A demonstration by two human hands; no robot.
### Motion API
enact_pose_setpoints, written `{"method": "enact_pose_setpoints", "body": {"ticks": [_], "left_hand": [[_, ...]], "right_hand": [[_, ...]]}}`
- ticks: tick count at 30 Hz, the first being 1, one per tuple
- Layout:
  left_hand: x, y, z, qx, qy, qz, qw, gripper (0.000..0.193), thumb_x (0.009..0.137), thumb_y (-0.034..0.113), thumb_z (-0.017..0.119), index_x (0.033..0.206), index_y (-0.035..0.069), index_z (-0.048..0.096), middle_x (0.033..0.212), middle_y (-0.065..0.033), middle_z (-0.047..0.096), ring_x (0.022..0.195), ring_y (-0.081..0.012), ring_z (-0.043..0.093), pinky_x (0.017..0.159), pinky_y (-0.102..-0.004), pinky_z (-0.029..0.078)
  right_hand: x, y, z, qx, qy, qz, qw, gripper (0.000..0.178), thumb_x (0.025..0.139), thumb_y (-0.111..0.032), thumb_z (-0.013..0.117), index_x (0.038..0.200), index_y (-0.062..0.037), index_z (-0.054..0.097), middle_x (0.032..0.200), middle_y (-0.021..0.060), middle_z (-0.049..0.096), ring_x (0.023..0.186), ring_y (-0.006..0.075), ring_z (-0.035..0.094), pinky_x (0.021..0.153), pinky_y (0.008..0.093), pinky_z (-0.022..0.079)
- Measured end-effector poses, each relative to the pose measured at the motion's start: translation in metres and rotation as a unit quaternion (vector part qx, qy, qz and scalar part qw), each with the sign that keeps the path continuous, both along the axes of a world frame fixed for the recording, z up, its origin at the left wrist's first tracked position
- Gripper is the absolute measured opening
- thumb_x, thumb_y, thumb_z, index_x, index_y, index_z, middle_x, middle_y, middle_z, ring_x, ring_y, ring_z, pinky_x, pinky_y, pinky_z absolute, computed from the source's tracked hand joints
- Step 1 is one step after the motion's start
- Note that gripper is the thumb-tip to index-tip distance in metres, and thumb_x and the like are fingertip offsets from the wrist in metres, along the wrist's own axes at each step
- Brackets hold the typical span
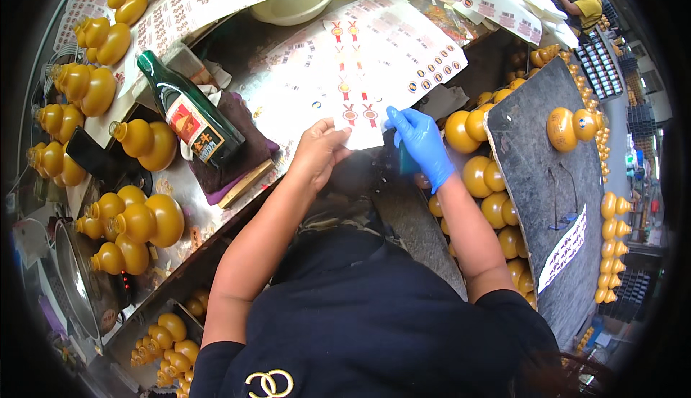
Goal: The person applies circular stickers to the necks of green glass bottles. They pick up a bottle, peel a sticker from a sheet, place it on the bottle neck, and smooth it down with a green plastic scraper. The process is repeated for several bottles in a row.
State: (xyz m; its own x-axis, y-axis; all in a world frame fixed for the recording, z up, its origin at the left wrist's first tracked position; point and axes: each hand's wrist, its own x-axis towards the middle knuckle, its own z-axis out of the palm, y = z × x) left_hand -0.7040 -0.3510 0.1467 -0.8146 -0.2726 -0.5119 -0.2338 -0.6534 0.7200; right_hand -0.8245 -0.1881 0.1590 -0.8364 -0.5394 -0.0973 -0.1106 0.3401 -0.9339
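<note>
A narrow white sheet of decals, printed with red-ribbon medals in two columns, is stretched between my hands over the table. My bare left hand pinches its near left corner between thumb and fingers. At the near right corner, my right hand in a blue glove is closed on the edge, thumb uppermost. Larger printed decal sheets lie just beyond it. To the left, a green glass bottle with a red and black label lies tilted on a dark folded cloth.
Amber gourd-shaped bottles crowd the left side, with several more under the right-hand board. One gourd bottle and a small decal sheet lie on that grey board. A pale basin stands at the back. Another person works far right.
</note>
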Motion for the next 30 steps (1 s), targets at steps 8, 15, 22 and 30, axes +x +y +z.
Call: {"method": "enact_pose_setpoints", "body": {"ticks": [8, 15, 22, 30], "left_hand": [[-0.002, 0.006, 0.010, -0.032, -0.018, 0.000, 0.999, 0.025, 0.092, 0.018, 0.062, 0.111, 0.002, 0.057, 0.106, -0.0080, 0.066, 0.092, -0.0157, 0.065, 0.077, -0.0322, 0.057], [0.003, 0.004, 0.013, -0.010, -0.013, -0.051, 0.999, 0.023, 0.092, 0.017, 0.062, 0.108, 0.002, 0.058, 0.104, -0.0075, 0.066, 0.088, -0.0144, 0.066, 0.073, -0.0298, 0.057], [0.001, -0.003, 0.011, -0.117, -0.016, -0.020, 0.993, 0.011, 0.090, 0.017, 0.064, 0.089, 0.007, 0.061, 0.082, -0.0012, 0.065, 0.072, -0.0073, 0.062, 0.060, -0.0213, 0.050], [0.014, -0.002, 0.018, -0.126, -0.005, -0.037, 0.991, 0.014, 0.090, 0.016, 0.064, 0.096, 0.003, 0.063, 0.079, 0.0010, 0.062, 0.065, -0.0047, 0.054, 0.059, -0.0196, 0.044]], "right_hand": [[-0.001, -0.014, 0.017, -0.036, -0.283, 0.083, 0.955, 0.027, 0.091, -0.029, 0.062, 0.079, -0.0050, 0.062, 0.056, -0.0008, 0.051, 0.045, 0.0061, 0.043, 0.041, 0.0216, 0.033], [-0.023, -0.029, 0.015, -0.126, -0.394, 0.050, 0.909, 0.022, 0.090, -0.022, 0.064, 0.089, 0.0005, 0.065, 0.063, 0.0008, 0.057, 0.048, 0.0074, 0.048, 0.042, 0.0214, 0.036], [-0.017, -0.038, 0.008, -0.174, -0.328, 0.064, 0.926, 0.013, 0.086, -0.010, 0.066, 0.096, -0.0017, 0.066, 0.090, 0.0055, 0.066, 0.082, 0.0119, 0.064, 0.072, 0.0241, 0.051], [-0.032, -0.048, 0.008, -0.213, -0.330, 0.063, 0.918, 0.023, 0.087, -0.014, 0.067, 0.100, 0.0049, 0.066, 0.093, 0.0075, 0.068, 0.083, 0.0110, 0.062, 0.077, 0.0252, 0.050]]}}
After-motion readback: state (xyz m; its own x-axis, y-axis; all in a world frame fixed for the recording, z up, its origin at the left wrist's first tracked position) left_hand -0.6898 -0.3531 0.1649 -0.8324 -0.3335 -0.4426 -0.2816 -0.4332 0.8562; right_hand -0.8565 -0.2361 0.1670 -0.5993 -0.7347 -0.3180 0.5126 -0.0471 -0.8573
